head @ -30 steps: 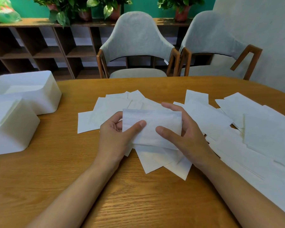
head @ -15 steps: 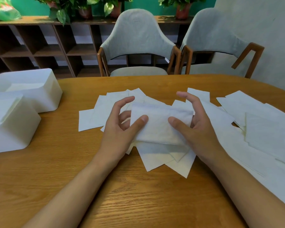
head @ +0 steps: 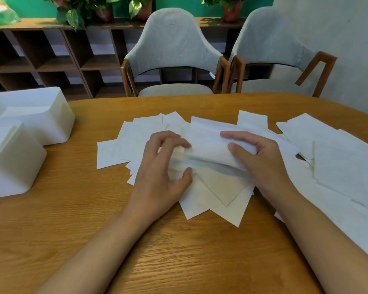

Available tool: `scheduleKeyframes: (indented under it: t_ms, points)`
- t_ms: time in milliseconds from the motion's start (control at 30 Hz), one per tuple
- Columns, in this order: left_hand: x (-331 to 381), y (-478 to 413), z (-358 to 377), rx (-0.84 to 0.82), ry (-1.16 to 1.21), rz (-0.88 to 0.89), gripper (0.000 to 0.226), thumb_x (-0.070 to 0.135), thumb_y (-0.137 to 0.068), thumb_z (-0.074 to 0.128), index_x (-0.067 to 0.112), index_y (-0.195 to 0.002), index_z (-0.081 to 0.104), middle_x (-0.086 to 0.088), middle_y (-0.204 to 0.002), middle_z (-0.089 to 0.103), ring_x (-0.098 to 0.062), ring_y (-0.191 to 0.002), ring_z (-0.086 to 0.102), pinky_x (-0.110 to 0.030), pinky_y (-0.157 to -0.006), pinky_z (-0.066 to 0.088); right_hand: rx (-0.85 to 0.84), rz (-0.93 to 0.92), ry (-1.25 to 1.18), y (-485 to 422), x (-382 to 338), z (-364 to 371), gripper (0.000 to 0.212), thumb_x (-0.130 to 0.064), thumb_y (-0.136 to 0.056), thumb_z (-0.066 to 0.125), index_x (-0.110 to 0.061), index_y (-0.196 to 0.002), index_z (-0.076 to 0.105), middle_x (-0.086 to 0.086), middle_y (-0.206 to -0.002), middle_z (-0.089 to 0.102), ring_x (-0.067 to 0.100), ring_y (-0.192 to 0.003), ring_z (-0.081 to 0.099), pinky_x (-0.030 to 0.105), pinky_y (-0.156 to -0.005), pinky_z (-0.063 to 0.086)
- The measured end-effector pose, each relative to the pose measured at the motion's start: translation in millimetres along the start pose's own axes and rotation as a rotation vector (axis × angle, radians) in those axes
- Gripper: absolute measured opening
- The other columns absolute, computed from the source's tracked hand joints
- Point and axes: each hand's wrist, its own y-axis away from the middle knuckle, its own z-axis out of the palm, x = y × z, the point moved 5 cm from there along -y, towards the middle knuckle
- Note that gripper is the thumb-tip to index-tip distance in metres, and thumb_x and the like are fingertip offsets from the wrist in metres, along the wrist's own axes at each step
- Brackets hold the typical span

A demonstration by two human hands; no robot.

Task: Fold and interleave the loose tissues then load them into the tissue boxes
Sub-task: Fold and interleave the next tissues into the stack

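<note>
- The right hand (head: pixel 261 166) grips the right end of a folded tissue (head: pixel 208 143). Its thumb lies on the near face and its fingers curl over the far edge.
- The folded tissue is raised just above the pile at the middle of the table (head: pixel 179 251), with its long side running from 9 to 3 o'clock.
- The left hand (head: pixel 162 168) sits at 9 o'clock of that tissue, fingers curled and thumb held apart. Its fingertips are blurred at the tissue's left end, so I cannot tell whether they pinch it or only touch it.
- The loose tissues (head: pixel 136 141) lie flat and overlapping under both hands, and more sheets spread out toward 3 o'clock.
- The near tissue box (head: pixel 13 166) stands at 9 o'clock of the hands, with the far tissue box (head: pixel 40 119) just beside it at 10 o'clock. Both are white, and white sheets show inside each.
- Two grey chairs (head: pixel 172 43) stand at 12 o'clock beyond the table. Behind them is a dark shelf (head: pixel 51 60) topped with potted plants (head: pixel 72 13).
</note>
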Motion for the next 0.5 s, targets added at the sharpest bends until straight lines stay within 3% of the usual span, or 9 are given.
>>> scheduleKeyframes:
  t_ms: [100,200,300,400,500]
  points:
    - [2,4,13,-0.169,-0.152,0.159,0.04,0.007,-0.086,0.077,0.026,-0.12,0.07,0.005,-0.14,0.048,-0.013,-0.129,0.048,-0.032,-0.099,0.046,0.061,0.013,0.001,-3,5,-5,0.023,-0.02,-0.099,0.062,-0.037,-0.106,0.075,-0.052,-0.099,0.056,-0.027,-0.1,0.046,0.012,-0.084,0.036]
    - [0,6,24,-0.259,-0.203,0.222,0.04,0.01,-0.091,0.076,0.03,-0.125,0.072,0.002,-0.143,0.051,-0.017,-0.133,0.05,-0.043,-0.099,0.05,0.074,0.001,0.032,-3,6,-4,0.023,-0.022,-0.099,0.062,-0.039,-0.107,0.075,-0.048,-0.102,0.058,-0.027,-0.104,0.046,0.001,-0.083,0.033]
    - [3,4,29,-0.224,-0.237,0.264,0.031,0.016,-0.093,0.075,0.029,-0.121,0.076,-0.001,-0.135,0.057,-0.018,-0.12,0.056,-0.041,-0.09,0.052,0.069,-0.007,0.053,-4,6,-3,0.024,-0.021,-0.099,0.061,-0.041,-0.105,0.074,-0.054,-0.097,0.055,-0.03,-0.103,0.044,-0.01,-0.078,0.031]
    - [8,2,32,-0.173,-0.226,0.276,0.026,0.011,-0.094,0.075,0.024,-0.116,0.079,-0.001,-0.118,0.061,-0.017,-0.103,0.058,-0.036,-0.078,0.053,0.07,-0.01,0.065,-4,6,-2,0.024,-0.02,-0.099,0.061,-0.039,-0.106,0.074,-0.056,-0.096,0.054,-0.029,-0.103,0.045,-0.01,-0.078,0.031]
    - [10,3,28,-0.138,-0.17,0.272,0.024,0.01,-0.098,0.069,0.021,-0.117,0.077,0.001,-0.119,0.065,-0.016,-0.107,0.063,-0.032,-0.085,0.055,0.07,-0.011,0.07,-3,5,-1,0.026,-0.019,-0.099,0.06,-0.039,-0.108,0.074,-0.05,-0.101,0.057,-0.029,-0.103,0.045,-0.011,-0.079,0.03]
